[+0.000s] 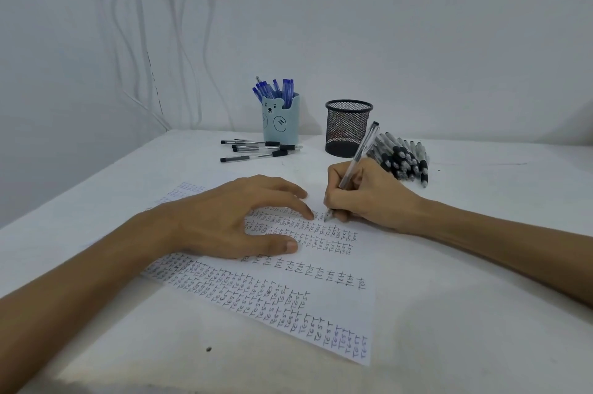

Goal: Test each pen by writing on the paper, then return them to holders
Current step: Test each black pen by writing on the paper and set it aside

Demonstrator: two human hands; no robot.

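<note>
In the head view, the right hand grips a clear-barrelled pen, its fingers curled round the lower barrel with the thumb closed against it. The pen slants up and away toward the back of the worktop, dark end cap uppermost, and its tip rests on the paper near the sheet's far edge.

The paper is a white sheet lying flat on the white worktop. It is crowded with rows of the small handwritten word "TEST" in dark ink, most rows tight and one looser row running across the middle.

The left hand lies on the sheet just left of the pen tip. Its fingers are spread and almost straight, forefinger and thumb pressing the paper down, with nothing held in them.

At the back stands a pale blue-green bear holder with a little face on it, packed with upright blue pens. Near it on the right, not touching, is a round black mesh holder; I cannot tell what is inside.

A few loose pens, clear with black caps, lie roughly parallel in front of the bear holder. A pile of black-grip pens lies just right of the mesh holder, behind the right hand. White cables hang down the wall at the back left
</note>
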